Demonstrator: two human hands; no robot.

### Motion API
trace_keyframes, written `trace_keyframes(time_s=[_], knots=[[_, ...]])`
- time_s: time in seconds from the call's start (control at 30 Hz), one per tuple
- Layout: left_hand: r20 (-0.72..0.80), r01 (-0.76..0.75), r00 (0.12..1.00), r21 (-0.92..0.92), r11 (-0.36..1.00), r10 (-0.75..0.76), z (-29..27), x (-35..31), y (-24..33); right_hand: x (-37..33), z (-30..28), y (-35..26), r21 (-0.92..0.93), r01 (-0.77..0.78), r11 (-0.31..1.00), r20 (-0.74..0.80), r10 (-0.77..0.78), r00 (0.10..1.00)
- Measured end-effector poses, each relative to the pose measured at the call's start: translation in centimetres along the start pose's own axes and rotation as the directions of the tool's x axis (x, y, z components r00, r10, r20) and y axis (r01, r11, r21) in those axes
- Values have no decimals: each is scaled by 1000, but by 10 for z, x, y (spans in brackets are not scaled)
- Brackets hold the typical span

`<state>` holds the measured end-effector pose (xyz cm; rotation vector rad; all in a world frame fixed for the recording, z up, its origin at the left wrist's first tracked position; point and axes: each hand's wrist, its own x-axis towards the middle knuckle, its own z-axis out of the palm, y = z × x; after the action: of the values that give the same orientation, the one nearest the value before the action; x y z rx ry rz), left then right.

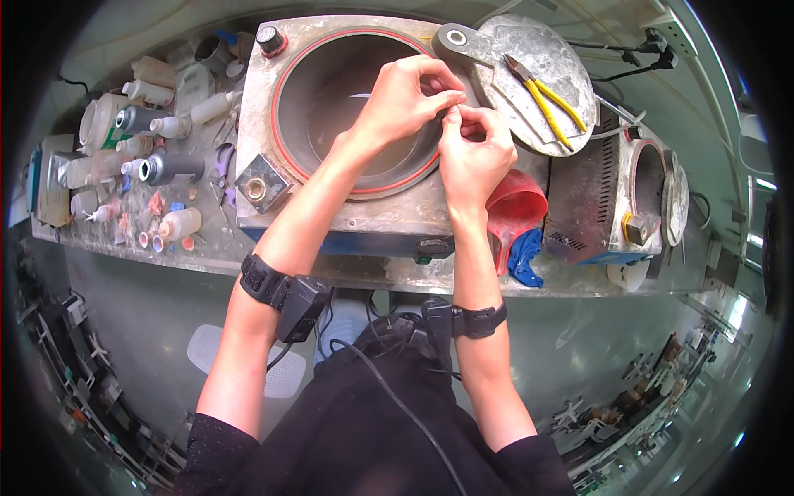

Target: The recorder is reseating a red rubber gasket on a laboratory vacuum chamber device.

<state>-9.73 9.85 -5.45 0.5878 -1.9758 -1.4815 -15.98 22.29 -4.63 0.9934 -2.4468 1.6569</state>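
Note:
My left hand (pixel 405 97) and my right hand (pixel 478 155) meet over the right rim of a round metal chamber (pixel 310 91), fingertips pinched together. Whatever lies between the fingertips is too small to make out. The chamber is deep and grey, with a red seal around its mouth, set in a worn metal housing (pixel 389 213). Its round, stained lid (pixel 521 37) is swung out to the right. On that lid rest yellow-handled cutting pliers (pixel 542 97), their jaws pointing away from me, just right of my hands.
Below my right hand sits a red plastic funnel-like cup (pixel 517 202), beside a crumpled blue glove-like piece (pixel 525 260). A second metal chamber unit (pixel 595 186) stands to the right. Several bottles (pixel 174 168) and purple-handled scissors (pixel 224 161) crowd the bench's left side.

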Motion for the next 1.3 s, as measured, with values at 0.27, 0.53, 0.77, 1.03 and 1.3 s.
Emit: trace_keyframes(time_s=[0.27, 0.53, 0.77, 1.03, 1.3], knots=[[-134, 179, 974, -28, 983, -181, 12, -6, 16, 1, 1, -3, -31, -49, 998, -25, 48, 999], [-134, 186, 967, -210, 960, -217, 11, 1, 12, 4, 3, -8, -86, -62, 994, -15, 61, 998], [-114, 290, 955, 175, 941, -273, 5, 10, 33, 5, 4, -7, -129, -23, 991, -13, 21, 1000], [-61, -111, 989, 305, 946, 136, -1, 11, 11, 5, 6, -10, -101, -22, 995, -7, 21, 1000], [-104, -193, 969, 255, 948, 225, 0, 5, 3, 6, 8, -8, -121, 0, 993, -4, -1, 1000]])
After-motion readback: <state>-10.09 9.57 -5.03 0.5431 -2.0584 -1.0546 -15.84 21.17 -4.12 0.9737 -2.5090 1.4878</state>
